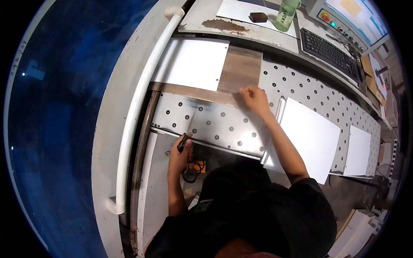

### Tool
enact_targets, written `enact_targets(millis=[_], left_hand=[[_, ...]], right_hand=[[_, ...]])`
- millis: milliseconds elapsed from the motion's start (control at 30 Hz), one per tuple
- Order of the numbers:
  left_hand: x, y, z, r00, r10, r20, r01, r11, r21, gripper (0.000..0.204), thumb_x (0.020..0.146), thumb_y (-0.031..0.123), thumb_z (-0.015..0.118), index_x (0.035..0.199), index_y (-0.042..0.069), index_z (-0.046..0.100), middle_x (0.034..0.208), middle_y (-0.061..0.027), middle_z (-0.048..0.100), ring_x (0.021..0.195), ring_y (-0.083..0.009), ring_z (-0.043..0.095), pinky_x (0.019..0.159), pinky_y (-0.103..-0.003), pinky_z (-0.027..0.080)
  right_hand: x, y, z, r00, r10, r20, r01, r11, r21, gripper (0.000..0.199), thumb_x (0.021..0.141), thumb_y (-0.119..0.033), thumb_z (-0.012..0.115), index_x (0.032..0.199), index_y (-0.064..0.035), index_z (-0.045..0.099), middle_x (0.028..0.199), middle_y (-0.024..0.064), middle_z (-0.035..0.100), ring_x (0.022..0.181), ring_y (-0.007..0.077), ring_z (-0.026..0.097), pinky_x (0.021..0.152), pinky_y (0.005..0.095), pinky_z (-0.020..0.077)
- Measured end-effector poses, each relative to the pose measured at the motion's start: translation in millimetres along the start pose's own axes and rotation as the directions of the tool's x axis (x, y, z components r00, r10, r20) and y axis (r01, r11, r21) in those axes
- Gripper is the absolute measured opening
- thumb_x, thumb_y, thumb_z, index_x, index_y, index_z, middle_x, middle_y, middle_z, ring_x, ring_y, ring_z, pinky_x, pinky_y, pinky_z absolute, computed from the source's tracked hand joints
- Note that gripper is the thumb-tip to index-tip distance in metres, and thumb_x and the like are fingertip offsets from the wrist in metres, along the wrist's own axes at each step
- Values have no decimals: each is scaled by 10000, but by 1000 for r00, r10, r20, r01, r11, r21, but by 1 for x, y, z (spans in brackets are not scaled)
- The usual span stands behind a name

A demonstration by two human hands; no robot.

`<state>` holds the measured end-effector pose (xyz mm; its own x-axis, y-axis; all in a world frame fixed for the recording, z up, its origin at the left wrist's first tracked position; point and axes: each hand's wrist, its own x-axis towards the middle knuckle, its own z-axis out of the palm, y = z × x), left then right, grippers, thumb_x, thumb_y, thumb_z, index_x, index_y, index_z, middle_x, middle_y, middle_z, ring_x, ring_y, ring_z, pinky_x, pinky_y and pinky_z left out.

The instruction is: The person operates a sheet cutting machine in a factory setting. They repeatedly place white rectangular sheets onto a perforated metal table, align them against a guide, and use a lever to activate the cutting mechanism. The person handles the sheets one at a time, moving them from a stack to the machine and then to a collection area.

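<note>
My left hand (178,155) is closed around the black handle of a knife-like tool (184,143) at the table's near edge. A pale, thin blade seems to extend forward from it, but it is blurred against the metal. My right hand (256,99) has its fingers curled together by the right edge of a brown board (241,69); whether anything is pinched in them is hidden. White sheets (191,62) with small holes along their right edge lie on the board's left part. Under my right forearm, a white paper stack (309,133) rests on the dotted metal table (215,124).
A smaller white stack (358,150) lies farther right. Behind the table are a green bottle (286,16), a small black object (258,17), a keyboard (329,53) and a monitor with buttons (355,19). A white tubular rail (142,94) runs along the left.
</note>
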<state>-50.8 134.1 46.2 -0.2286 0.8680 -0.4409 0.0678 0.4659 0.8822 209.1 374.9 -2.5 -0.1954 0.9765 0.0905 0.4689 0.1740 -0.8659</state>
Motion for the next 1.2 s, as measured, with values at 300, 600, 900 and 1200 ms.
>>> enact_targets(millis=[300,600,900,1200], left_hand=[[-30,34,48,747,169,643,-56,980,-192,394,1009,240,604,1371,83,592,845,-11,656,687,-76,552,638,-237,477],[-5,31,53,997,-61,-53,70,982,176,360,1028,308,580,1265,44,635,681,8,522,582,-81,499,561,-247,429],[20,36,71,986,-78,147,73,997,39,391,1023,355,582,1252,43,635,624,17,505,540,-83,486,527,-255,396],[52,50,94,846,-165,507,60,974,218,398,1010,411,604,1221,77,646,695,20,547,573,-71,475,518,-257,403]], right_hand=[[110,25,80,962,-212,-173,187,971,-152,335,905,-321,665,1104,-52,680,1193,238,616,1131,366,575,957,465,441],[93,43,127,927,-325,186,374,785,-494,819,920,-669,503,1546,-153,392,1625,267,198,1496,472,185,1223,557,101],[14,57,41,885,-254,391,436,747,-502,979,858,-739,546,1554,-85,329,1639,208,203,1519,416,156,1221,582,91],[-18,76,-17,856,-243,456,452,781,-431,1104,789,-814,569,1550,-55,317,1629,190,248,1520,386,185,1229,552,124]])
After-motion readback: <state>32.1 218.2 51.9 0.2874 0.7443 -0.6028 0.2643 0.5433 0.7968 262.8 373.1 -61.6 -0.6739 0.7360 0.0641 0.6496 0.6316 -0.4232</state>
